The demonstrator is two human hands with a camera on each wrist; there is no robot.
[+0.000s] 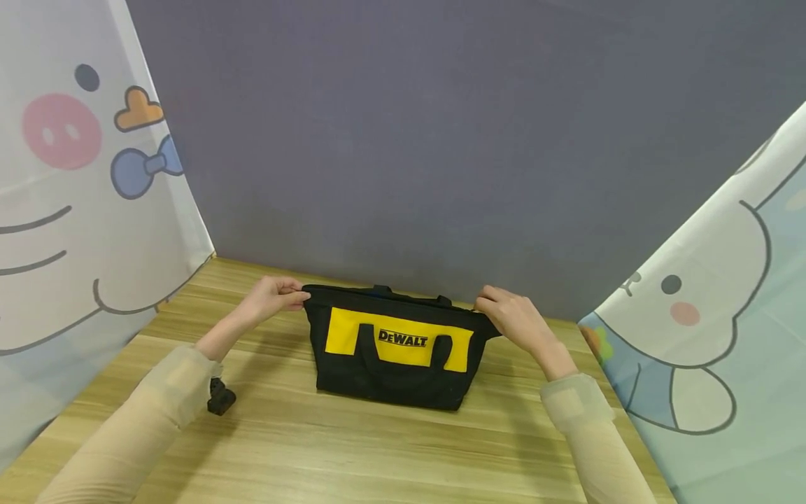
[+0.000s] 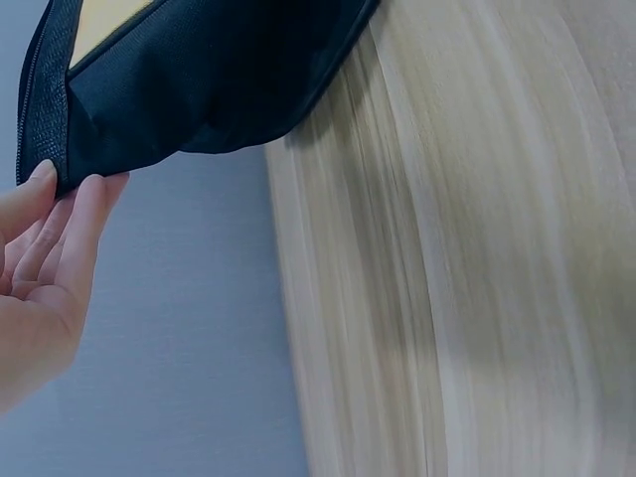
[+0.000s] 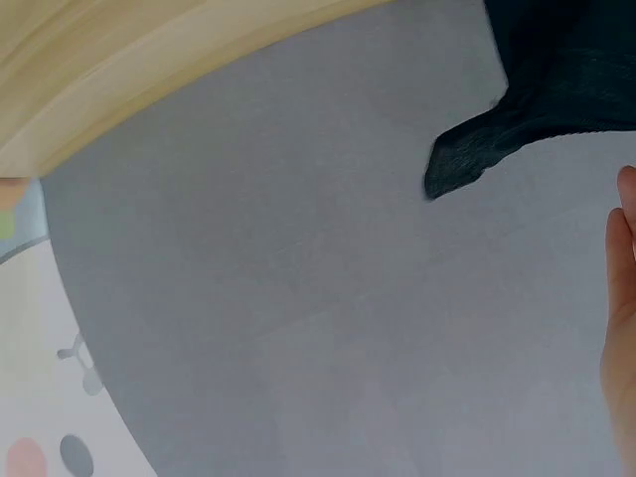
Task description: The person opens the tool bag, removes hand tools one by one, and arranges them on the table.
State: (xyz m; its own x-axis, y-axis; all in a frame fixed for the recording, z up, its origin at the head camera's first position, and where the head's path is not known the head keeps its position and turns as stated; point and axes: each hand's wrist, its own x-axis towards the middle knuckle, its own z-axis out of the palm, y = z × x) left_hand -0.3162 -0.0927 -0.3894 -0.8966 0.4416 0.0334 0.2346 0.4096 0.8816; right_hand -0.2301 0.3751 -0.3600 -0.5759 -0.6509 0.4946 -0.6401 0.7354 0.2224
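A black and yellow DeWalt tool bag [image 1: 403, 371] stands upright on the wooden table, its front handle hanging down over the yellow panel. At its upper left corner my left hand [image 1: 271, 299] pinches the end of the zippered rim. Close up, the left wrist view has the thumb and fingers of that hand [image 2: 50, 258] on the black zipper end [image 2: 45, 129]. My right hand [image 1: 513, 315] holds the zipper at the upper right, fingertips together on the top edge. The bag's right end tab [image 3: 457, 164] sticks out below that hand; its thumb is hidden.
A small black object [image 1: 220, 397] lies on the table [image 1: 302, 455] beside the left sleeve. Behind the bag rises a grey backdrop [image 1: 441, 140]. Cartoon-printed curtains flank the table at left [image 1: 94, 231] and right [image 1: 711, 294].
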